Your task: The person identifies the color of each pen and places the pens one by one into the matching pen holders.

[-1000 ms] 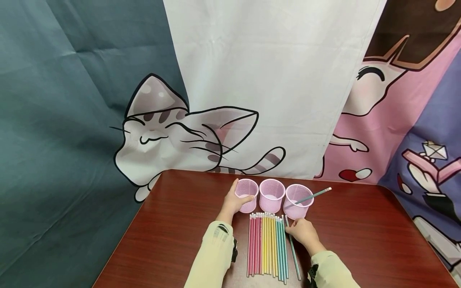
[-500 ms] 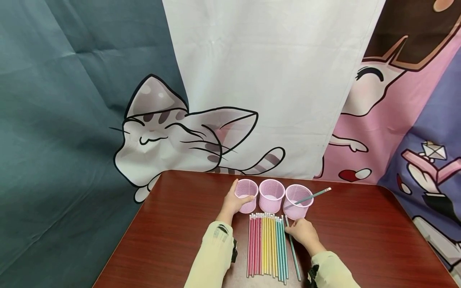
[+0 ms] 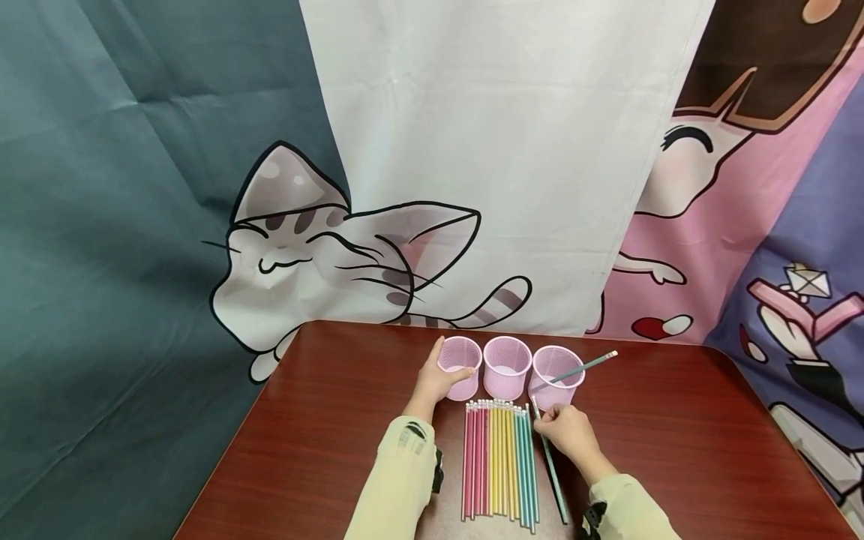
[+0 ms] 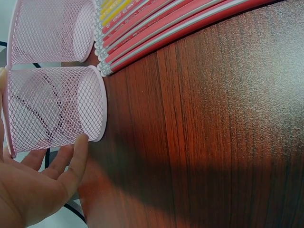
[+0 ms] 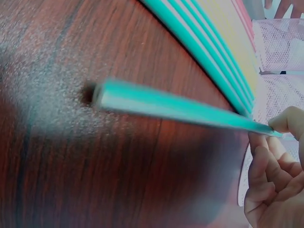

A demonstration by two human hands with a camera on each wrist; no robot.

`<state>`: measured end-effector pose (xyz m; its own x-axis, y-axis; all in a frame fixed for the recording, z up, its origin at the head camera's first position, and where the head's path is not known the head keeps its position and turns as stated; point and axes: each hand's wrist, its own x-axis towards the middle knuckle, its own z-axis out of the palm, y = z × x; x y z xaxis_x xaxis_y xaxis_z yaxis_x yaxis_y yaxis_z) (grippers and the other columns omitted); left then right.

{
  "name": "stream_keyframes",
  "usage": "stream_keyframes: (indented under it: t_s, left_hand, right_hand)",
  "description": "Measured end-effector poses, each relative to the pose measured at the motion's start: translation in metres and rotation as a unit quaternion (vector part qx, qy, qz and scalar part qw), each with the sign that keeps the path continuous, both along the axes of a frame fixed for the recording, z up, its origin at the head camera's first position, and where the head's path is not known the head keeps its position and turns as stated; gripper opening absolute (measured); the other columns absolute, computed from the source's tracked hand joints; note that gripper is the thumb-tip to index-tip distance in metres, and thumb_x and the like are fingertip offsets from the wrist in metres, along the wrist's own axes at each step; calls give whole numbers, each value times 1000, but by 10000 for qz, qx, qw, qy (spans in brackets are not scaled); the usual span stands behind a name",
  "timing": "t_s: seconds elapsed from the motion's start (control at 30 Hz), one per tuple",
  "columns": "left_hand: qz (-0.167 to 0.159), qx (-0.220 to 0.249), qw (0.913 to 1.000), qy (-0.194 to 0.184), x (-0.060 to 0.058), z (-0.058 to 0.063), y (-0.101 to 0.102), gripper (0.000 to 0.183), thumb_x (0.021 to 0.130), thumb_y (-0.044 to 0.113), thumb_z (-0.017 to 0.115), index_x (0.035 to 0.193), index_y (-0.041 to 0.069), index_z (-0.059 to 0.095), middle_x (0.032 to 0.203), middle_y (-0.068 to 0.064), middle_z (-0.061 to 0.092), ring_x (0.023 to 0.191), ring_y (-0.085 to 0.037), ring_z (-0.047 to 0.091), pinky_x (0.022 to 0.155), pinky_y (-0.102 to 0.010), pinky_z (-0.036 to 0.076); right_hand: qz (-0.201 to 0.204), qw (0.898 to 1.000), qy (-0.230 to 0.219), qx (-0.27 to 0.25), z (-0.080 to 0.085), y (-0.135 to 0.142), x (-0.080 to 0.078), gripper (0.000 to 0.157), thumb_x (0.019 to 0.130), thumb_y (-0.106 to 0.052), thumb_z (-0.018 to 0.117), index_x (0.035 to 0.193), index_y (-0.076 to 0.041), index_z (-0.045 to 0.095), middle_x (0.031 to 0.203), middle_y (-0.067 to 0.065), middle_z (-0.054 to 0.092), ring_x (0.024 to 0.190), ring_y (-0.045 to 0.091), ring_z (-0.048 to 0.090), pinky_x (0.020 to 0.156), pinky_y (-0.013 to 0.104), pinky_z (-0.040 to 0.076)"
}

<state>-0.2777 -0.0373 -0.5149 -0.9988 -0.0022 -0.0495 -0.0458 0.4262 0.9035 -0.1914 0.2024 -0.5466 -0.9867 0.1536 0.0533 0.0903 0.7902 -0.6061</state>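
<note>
Three pink mesh pencil cups stood upright in a line on the reddish-brown wood-grain table, close side by side.

Left hand [image 3: 434, 379]: grip clamped on the left cup [image 3: 464, 389], thumb across its near side by the rim, other fingers round the outer wall. Middle cup [image 3: 506, 382] just beside it. Right cup [image 3: 556, 393] held one teal pencil [image 3: 597, 361], leaning well over to the right, its white eraser end out past the rim.

Right hand [image 3: 569, 433]: grip together on a second pencil, the held teal pencil [image 3: 553, 476], pinched between thumb and fingers near its eraser end, just in front of the right cup. Pencil aslant, plain end toward the person; whether that end touched the table [image 3: 324, 420], could not tell.

Left of the held pencil, a row of pencils lay side by side, eraser ends toward the cups: red pencils [image 3: 475, 465] leftmost, yellow pencils [image 3: 505, 461] in the middle, teal pencils [image 3: 528, 472] on the right. Exact count unclear. Lettering visible on some red barrels.

Both sleeves [image 3: 394, 480] pale yellow-green. Behind the table, a printed cloth [image 3: 540, 150] with a cartoon cat [image 3: 290, 240].
</note>
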Motion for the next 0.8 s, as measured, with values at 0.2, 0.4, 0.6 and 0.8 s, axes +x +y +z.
stream_keyframes:
  t_s: [0.2,0.4,0.6,0.8]
  left_hand:
    - [27,20,10000,27,-1,-1,0,96,66,26,84,145,19,31,132,-21,47,114,-37,48,94,-49,39]
    - [20,6,10000,28,-1,-1,0,96,65,28,84,145,20,30,132,-21,48,114,-37,48,94,-49,39]
    - [-2,-33,10000,53,-1,-3,0,96,66,27,84,145,20,30,132,-21,48,113,-38,49,93,-50,40]
    - [-26,-2,10000,52,-1,-3,-1,96,66,28,84,145,20,30,132,-22,47,114,-38,48,93,-50,40]
  right_hand:
    - [76,9997,205,-94,9,-3,0,9,65,-16,68,67,-13,60,62,-4,57,60,13,50,56,31,41]
    - [246,9993,174,-228,21,-3,2,9,66,-14,68,70,-11,61,61,-6,52,59,10,47,56,27,39]
    - [342,9975,113,-616,33,-3,3,13,70,-12,69,81,-8,63,62,-5,54,56,9,50,54,26,40]
    - [514,9939,99,-976,44,-3,2,22,77,-9,68,97,-1,64,61,-2,57,51,11,52,49,24,38]
